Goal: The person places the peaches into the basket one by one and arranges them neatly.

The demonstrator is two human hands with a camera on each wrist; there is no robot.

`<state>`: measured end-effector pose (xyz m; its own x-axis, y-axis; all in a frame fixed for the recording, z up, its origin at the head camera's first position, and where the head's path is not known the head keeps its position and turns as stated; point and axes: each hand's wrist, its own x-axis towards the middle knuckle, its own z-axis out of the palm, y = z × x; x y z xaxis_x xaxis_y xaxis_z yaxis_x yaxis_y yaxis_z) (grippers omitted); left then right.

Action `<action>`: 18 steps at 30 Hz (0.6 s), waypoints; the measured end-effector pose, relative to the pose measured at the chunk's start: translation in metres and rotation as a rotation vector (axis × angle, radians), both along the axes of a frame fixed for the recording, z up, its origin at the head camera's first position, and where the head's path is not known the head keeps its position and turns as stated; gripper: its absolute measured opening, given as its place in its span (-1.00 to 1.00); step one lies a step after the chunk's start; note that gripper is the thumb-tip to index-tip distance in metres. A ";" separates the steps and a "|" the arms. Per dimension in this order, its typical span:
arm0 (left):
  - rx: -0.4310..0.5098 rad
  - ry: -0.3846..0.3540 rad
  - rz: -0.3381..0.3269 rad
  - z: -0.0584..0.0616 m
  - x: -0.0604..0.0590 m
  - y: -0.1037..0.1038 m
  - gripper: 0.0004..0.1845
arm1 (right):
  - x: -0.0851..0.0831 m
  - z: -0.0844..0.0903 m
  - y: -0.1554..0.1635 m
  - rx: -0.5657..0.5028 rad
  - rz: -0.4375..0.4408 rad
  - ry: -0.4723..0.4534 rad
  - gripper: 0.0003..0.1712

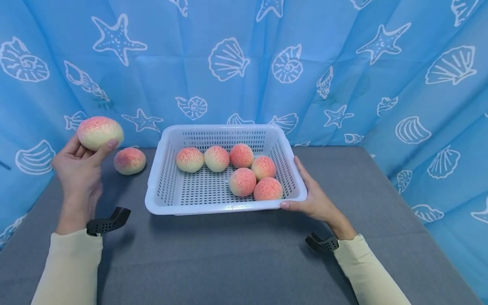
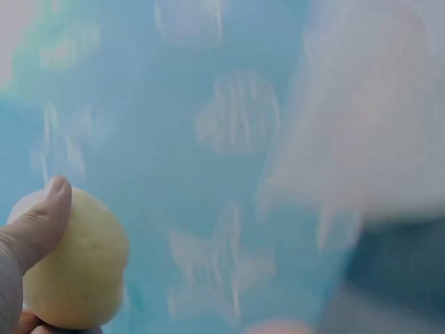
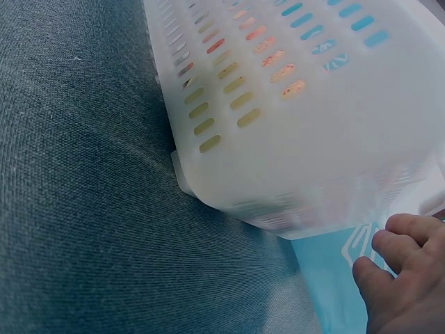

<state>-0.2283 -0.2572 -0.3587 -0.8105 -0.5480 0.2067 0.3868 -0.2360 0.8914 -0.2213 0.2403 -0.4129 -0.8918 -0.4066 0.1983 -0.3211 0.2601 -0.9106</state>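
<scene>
My left hand (image 1: 78, 163) holds a pink-and-cream peach (image 1: 100, 132) raised above the table's left side; the left wrist view shows the thumb (image 2: 38, 219) curled over that peach (image 2: 76, 268). A second peach (image 1: 130, 161) lies on the grey table just left of the white perforated basket (image 1: 167, 186). Several peaches (image 1: 242, 181) sit inside the basket. My right hand (image 1: 310, 195) rests against the basket's right wall with fingers laid along it and the thumb at the front corner; its fingertips (image 3: 407, 240) show beside the basket's wall (image 3: 292, 139) in the right wrist view.
A grey cloth-covered table (image 1: 236, 254) fills the foreground. A blue curtain (image 1: 244, 63) printed with shells and starfish encloses the back and both sides. Black wrist camera mounts (image 1: 108, 222) sit at both wrists.
</scene>
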 end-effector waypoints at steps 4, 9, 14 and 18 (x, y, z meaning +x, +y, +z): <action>-0.150 0.068 -0.130 0.019 0.013 0.048 -0.24 | -0.001 0.000 0.000 0.011 -0.004 0.002 0.45; -0.276 -0.018 -0.330 0.021 0.027 0.101 -0.19 | 0.000 -0.001 0.001 0.012 -0.004 0.001 0.45; -0.388 -0.169 -0.483 0.010 0.034 0.140 -0.12 | 0.000 -0.001 0.001 0.002 0.003 -0.004 0.44; -0.483 -0.221 -0.519 0.003 0.035 0.154 -0.07 | 0.000 0.001 0.000 -0.003 0.009 -0.005 0.44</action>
<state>-0.1931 -0.1028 -0.3561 -0.9911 0.0278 0.1301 0.1322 0.0986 0.9863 -0.2218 0.2402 -0.4118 -0.8892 -0.4141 0.1948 -0.3185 0.2544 -0.9132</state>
